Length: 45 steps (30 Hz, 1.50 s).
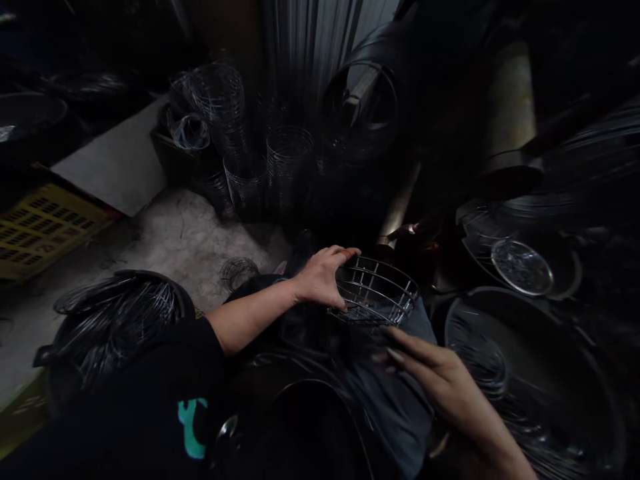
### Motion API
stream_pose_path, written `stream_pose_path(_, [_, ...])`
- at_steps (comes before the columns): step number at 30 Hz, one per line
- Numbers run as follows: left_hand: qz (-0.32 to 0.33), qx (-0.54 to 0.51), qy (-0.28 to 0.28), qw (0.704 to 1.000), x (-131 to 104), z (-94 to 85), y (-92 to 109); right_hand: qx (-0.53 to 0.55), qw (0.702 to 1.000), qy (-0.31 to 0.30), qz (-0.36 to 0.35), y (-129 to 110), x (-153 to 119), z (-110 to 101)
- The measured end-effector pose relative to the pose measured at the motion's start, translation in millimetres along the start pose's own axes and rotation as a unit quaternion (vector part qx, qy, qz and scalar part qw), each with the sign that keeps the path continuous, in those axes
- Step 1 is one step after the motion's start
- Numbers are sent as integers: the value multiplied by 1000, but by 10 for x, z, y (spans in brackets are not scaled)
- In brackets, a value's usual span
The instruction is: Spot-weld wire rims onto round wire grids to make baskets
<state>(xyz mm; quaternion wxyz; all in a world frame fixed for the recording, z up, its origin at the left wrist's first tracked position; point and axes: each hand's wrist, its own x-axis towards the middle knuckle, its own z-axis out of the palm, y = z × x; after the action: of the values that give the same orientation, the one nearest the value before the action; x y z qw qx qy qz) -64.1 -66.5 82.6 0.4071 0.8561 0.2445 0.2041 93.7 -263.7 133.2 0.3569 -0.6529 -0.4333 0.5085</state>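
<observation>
A round wire basket (383,277) of dark metal rings and short uprights rests near my lap, over dark cloth. My left hand (323,277) grips its left side, with the thumb low and the fingers along the upper rim. My right hand (430,370) is just below and to the right of the basket, its fingers stretched out and slightly blurred, with nothing seen in them. Dark trousers (395,407) lie under that hand. Whether its fingertips touch the basket's lower edge I cannot tell.
Stacks of wire baskets (290,160) stand at the back. A tub of wire pieces (130,320) is at left, near a yellow crate (50,227). On the right lie a large basin (545,360) with wire bundles and a metal pipe (403,207). A small wire ring (239,272) sits on the floor.
</observation>
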Motion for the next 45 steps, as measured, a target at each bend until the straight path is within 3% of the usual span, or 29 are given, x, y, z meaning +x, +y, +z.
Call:
stream_pose_path(2, [1, 4, 1, 1000, -1, -5, 33, 51, 998, 37, -2, -27, 31, 8])
stream_pose_path(5, [-2, 8, 7, 1000, -7, -38, 76, 63, 997, 38, -19, -54, 35, -11])
stream_pose_path(10, [-2, 22, 11, 1000, -20, -68, 88, -78, 989, 99, -73, -99, -34, 1])
stream_pose_path(15, [35, 42, 10, 998, -44, -36, 88, -125, 988, 10, -92, -269, 131, 22])
stream_pose_path(19, [55, 52, 6, 997, -37, -45, 122, -173, 979, 34, -97, -282, 357, -34])
stream_pose_path(21, [49, 51, 16, 997, -6, -61, 133, -289, 947, 71, -123, -270, 411, -35])
stream_pose_path(24, [40, 38, 34, 998, 74, -82, 132, -499, 842, 112, -171, -270, 429, 7])
stream_pose_path(26, [41, 27, 47, 998, 133, -87, 126, -576, 785, 120, -194, -264, 439, 27])
stream_pose_path(28, [46, 17, 57, 997, 183, -89, 120, -591, 766, 124, -221, -235, 467, 13])
stream_pose_path(33, [39, -18, 71, 997, 260, -94, 110, -490, 789, 152, -338, -123, 591, -152])
stream_pose_path(36, [35, -37, 76, 996, 316, -96, 99, -454, 785, 167, -388, -119, 657, -239])
stream_pose_path(45, [27, -55, 84, 995, 557, -86, 40, -437, 785, 174, -404, -205, 817, -421])
